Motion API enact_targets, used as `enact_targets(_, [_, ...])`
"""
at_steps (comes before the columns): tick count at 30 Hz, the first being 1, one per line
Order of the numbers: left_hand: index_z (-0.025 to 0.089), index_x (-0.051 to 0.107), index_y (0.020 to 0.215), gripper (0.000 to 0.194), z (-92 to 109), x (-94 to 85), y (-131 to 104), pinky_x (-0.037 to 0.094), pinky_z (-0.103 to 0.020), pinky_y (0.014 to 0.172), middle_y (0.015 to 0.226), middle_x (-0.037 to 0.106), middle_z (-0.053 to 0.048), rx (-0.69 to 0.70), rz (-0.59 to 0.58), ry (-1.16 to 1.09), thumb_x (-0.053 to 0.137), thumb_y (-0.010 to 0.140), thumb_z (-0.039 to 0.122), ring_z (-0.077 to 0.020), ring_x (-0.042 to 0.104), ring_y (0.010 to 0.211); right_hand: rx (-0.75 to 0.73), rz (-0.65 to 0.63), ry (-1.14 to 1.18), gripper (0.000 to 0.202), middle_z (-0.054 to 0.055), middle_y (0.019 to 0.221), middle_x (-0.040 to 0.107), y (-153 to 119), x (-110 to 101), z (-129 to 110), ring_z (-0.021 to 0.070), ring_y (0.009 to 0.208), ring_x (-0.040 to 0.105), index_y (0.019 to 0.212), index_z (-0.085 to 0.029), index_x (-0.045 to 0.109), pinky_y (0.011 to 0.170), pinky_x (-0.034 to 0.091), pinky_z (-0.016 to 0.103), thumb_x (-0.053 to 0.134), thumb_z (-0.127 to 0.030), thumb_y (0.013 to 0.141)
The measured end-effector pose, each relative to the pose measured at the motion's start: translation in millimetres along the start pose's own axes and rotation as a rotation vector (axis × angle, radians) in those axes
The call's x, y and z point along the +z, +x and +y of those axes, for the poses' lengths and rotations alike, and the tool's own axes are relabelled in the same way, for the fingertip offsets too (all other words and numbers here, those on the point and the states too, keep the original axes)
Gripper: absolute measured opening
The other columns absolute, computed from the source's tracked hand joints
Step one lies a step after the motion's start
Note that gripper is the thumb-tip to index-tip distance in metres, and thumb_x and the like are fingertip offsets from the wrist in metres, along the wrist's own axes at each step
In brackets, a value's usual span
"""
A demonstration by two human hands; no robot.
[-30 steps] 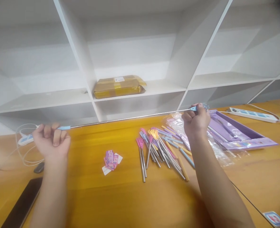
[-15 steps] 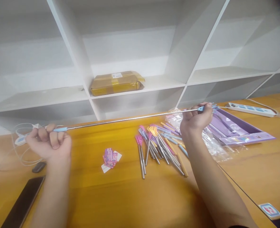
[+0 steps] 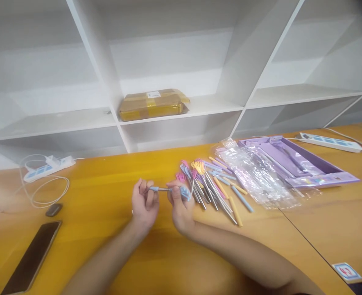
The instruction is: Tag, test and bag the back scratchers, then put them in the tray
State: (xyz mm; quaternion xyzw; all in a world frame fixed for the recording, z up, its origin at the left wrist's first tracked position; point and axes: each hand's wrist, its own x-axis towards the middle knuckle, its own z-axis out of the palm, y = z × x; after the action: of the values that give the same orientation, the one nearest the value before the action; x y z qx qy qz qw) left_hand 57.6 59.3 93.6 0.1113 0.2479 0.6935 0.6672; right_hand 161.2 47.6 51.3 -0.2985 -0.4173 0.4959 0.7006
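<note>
A telescopic back scratcher (image 3: 163,189) with a blue handle, a metal rod and a blue claw is held level between my two hands, its rod collapsed short. Closed fingers of my left hand (image 3: 144,207) grip the handle end. My right hand (image 3: 181,213) is closed round the claw end, with blue tines showing past the thumb. Just right of it lies a pile of metal rods with pink, yellow, purple and blue claws (image 3: 198,166). Loose coloured handle tubes, including a blue tube (image 3: 242,199), lie beside them. My left hand hides the small pink cards almost completely.
Clear plastic bags (image 3: 254,174) lie against a purple box (image 3: 325,177) at the right. Power strips (image 3: 331,142) sit at both sides, with a looped white cable at the left. A phone (image 3: 32,258) lies front left. Behind, a taped parcel (image 3: 153,105) rests on the white shelf.
My hands have come together from far apart, and the back scratcher's long metal rod has slid down to a short length. Both hands have kept hold of its ends.
</note>
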Motion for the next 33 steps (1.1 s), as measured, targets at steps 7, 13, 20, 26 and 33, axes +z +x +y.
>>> enact_targets(7, [0.02, 0.028, 0.065, 0.048, -3.4, 4.5, -13.1, 0.027, -0.025, 0.04, 0.056, 0.038, 0.009, 0.035, 0.002, 0.013, 0.045, 0.109, 0.027, -0.0024, 0.021, 0.028, 0.001, -0.021, 0.032, 0.044, -0.005, 0.064, 0.036, -1.9, -11.9, 15.1, 0.0112, 0.057, 0.032, 0.098, -0.02, 0.072, 0.053, 0.03, 0.026, 0.06, -0.062, 0.104])
enact_targets(13, [0.02, 0.033, 0.067, 0.044, 2.4, 2.5, -7.3, 0.032, -0.024, 0.043, 0.066, 0.046, 0.008, 0.049, -0.084, 0.126, 0.052, 0.105, 0.03, -0.001, 0.025, 0.031, 0.012, -0.151, -0.049, 0.052, -0.002, 0.065, 0.042, 9.3, -11.2, 5.2, 0.0127, 0.059, 0.04, 0.092, -0.019, 0.073, 0.057, 0.034, 0.028, 0.054, -0.066, 0.105])
enact_targets(20, [0.024, 0.064, 0.116, 0.027, 4.0, -54.6, -26.6, 0.046, -0.03, 0.066, 0.119, 0.066, -0.005, 0.277, -0.351, 0.824, 0.053, 0.107, 0.047, -0.0117, 0.064, 0.064, 0.227, 0.077, -0.16, 0.057, -0.004, 0.056, 0.04, 42.4, -64.5, -25.9, 0.0122, 0.053, 0.034, 0.081, -0.02, 0.07, 0.054, 0.031, 0.028, 0.061, -0.074, 0.096])
enact_targets(26, [0.028, 0.052, 0.148, 0.044, -8.5, -112.6, -46.4, 0.047, -0.034, 0.076, 0.129, 0.063, -0.009, 0.14, -0.467, 1.374, 0.047, 0.109, 0.049, -0.0158, 0.056, 0.075, 0.368, -0.164, -0.341, 0.061, -0.002, 0.058, 0.055, 16.8, -109.8, -25.2, 0.0097, 0.046, 0.04, 0.081, -0.018, 0.068, 0.048, 0.028, 0.026, 0.064, -0.078, 0.09])
enact_targets(33, [0.02, 0.065, 0.109, 0.04, -4.6, -117.9, -40.5, 0.037, -0.027, 0.067, 0.079, 0.056, 0.001, -0.232, -0.752, 1.496, 0.049, 0.108, 0.056, -0.0148, 0.048, 0.07, 0.42, -0.51, -0.371, 0.05, 0.002, 0.075, 0.072, 9.6, -116.1, -19.6, 0.0133, 0.055, 0.061, 0.106, -0.019, 0.067, 0.059, 0.049, 0.028, 0.065, -0.068, 0.096])
